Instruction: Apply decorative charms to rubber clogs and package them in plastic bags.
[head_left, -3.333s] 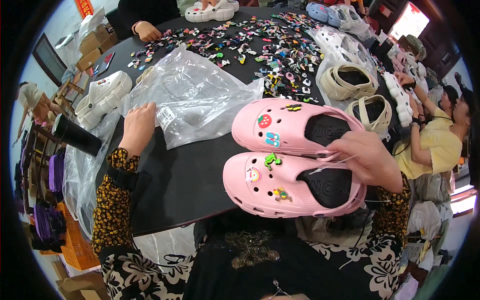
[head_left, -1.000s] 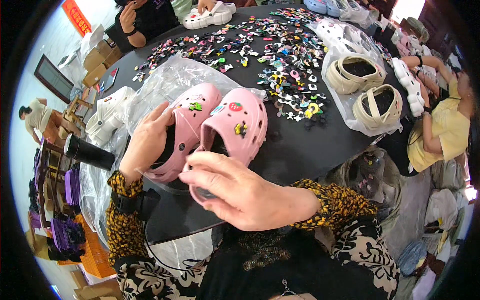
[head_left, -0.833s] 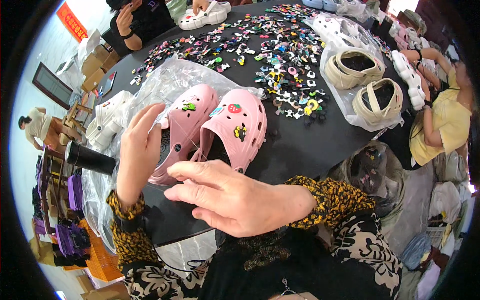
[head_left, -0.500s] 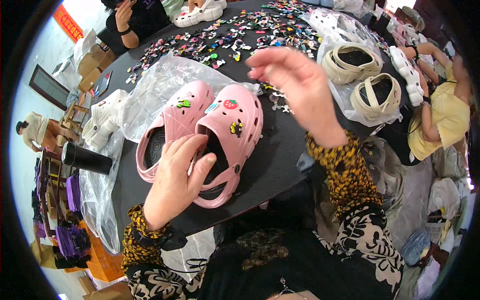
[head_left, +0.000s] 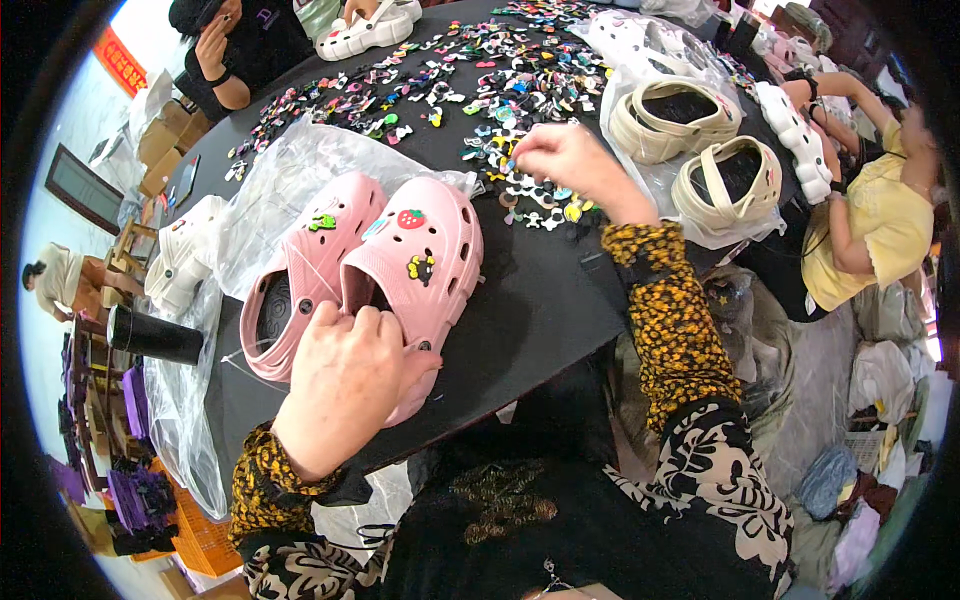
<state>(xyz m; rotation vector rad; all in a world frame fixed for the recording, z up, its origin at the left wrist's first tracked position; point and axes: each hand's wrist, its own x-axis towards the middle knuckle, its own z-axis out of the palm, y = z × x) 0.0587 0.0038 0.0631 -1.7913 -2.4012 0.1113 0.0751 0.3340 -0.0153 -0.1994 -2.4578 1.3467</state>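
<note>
A pair of pink clogs lies side by side on the black table, toes pointing away from me. The right pink clog (head_left: 440,235) carries a strawberry charm (head_left: 411,219), a yellow-and-black charm (head_left: 420,268) and a light blue one. On the left pink clog (head_left: 325,250) is a green charm (head_left: 321,222). My left hand (head_left: 345,375) is closed over the right clog's opening, its fingers curled inside and hidden. Out over the loose shoe charms (head_left: 545,205), my right hand (head_left: 572,165) pinches with bent fingers. A blue speck shows at its fingertips, too small to name.
Clear plastic bags (head_left: 265,190) lie behind the pink clogs. Beige clogs (head_left: 725,190) rest on plastic at right, white clogs (head_left: 185,250) at left beside a black cylinder (head_left: 155,335). Across the table sits a person in black (head_left: 250,50); another in yellow (head_left: 860,230) handles a white clog.
My right hand has come down from the air onto the charms, its fingers closing. My left hand has curled into the right clog's opening. The whole view has shifted slightly.
</note>
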